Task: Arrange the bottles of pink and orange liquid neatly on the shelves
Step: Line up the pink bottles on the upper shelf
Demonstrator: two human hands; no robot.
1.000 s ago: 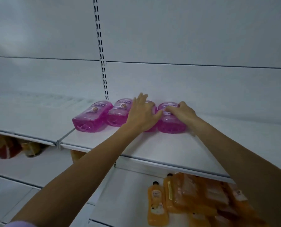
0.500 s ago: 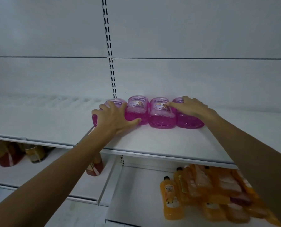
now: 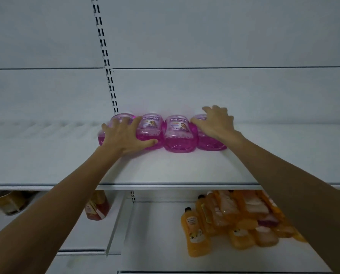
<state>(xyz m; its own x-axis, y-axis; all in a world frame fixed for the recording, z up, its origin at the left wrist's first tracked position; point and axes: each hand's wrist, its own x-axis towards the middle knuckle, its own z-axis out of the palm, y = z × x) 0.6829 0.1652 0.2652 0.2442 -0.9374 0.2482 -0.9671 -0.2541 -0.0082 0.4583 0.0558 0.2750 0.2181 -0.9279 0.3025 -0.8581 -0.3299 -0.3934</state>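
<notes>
While abreast, four pink bottles (image 3: 179, 135)

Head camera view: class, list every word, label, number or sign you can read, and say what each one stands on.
"地板清洁剂", as best it reads: label on the second pink bottle from left.
"地板清洁剂": label on the third pink bottle.
Leftmost pink bottle and rightmost pink bottle: labels mostly under the left hand and right hand, unreadable.
Orange bottles: print too small.
</notes>
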